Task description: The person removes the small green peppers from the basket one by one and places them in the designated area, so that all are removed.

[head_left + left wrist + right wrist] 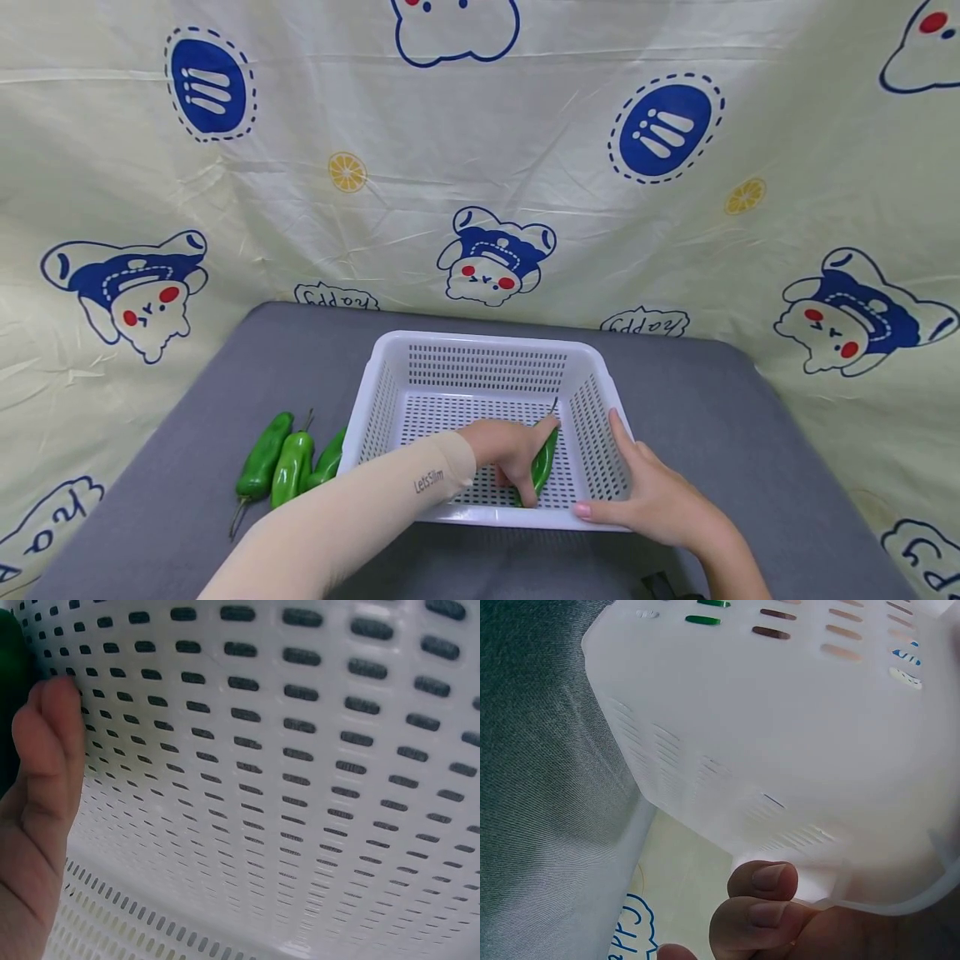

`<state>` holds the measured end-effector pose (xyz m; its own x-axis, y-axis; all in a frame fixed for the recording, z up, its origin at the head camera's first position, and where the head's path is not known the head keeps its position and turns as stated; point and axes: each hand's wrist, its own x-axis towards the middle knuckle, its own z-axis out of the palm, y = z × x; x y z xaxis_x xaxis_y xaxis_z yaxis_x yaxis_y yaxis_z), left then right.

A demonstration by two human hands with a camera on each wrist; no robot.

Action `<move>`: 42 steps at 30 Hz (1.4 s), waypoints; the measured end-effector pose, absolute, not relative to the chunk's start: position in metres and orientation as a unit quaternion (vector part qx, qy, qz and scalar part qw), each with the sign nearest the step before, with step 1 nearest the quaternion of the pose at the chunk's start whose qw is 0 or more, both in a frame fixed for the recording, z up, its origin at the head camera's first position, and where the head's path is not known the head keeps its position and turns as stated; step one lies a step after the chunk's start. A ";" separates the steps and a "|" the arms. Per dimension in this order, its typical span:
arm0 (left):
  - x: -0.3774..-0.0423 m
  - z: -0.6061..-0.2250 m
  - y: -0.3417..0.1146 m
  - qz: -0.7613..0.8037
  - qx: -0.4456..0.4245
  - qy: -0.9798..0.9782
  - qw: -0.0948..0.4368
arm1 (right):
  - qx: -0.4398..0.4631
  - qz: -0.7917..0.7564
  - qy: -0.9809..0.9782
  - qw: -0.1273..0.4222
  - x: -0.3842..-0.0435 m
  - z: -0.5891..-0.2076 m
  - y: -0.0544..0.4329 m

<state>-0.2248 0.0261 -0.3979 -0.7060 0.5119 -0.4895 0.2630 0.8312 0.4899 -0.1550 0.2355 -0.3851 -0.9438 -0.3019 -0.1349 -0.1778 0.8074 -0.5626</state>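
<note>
A white perforated plastic basket [480,338] stands on the grey table. Inside it, toward its right side, lies a long green pepper [546,462] with its thin stem pointing away from me. My left hand [510,450], in a beige sleeve, reaches over the left part of the basket and holds this pepper between thumb and fingers. In the left wrist view, the fingers [49,750] show close against the green at the edge. My right hand [660,500] grips the basket's front right corner, thumb on the front rim and fingers along the right rim.
Left of the basket lie a dark green pepper [265,457], a lighter green pepper [292,468] and another green pepper [328,460] partly hidden by the left sleeve. A patterned cloth [405,242] hangs behind the table [697,417]. A black item [660,586] shows at the bottom edge.
</note>
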 end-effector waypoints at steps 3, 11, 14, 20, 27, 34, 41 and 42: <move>-0.224 -0.397 0.027 0.163 0.223 0.915 0.293 | -0.128 -0.281 0.945 0.110 -0.155 -0.385 0.235; -0.228 -0.398 0.030 0.116 0.262 0.930 0.232 | -0.132 -0.281 0.945 0.108 -0.156 -0.385 0.235; -0.229 -0.400 0.031 0.126 0.265 0.928 0.230 | -0.131 -0.281 0.945 0.109 -0.157 -0.385 0.234; -0.229 -0.402 0.031 0.131 0.270 0.921 0.248 | -0.131 -0.284 0.944 0.111 -0.157 -0.386 0.234; -0.227 -0.400 0.019 0.175 0.251 0.906 0.293 | -0.142 -0.296 0.939 0.098 -0.158 -0.387 0.234; -0.224 -0.396 0.004 0.165 0.242 0.912 0.286 | -0.145 -0.301 0.937 0.098 -0.158 -0.388 0.234; -0.222 -0.392 -0.015 0.183 0.223 0.902 0.320 | -0.145 -0.299 0.939 0.088 -0.156 -0.389 0.235; -0.222 -0.391 -0.017 0.179 0.222 0.903 0.322 | -0.146 -0.297 0.940 0.086 -0.156 -0.389 0.235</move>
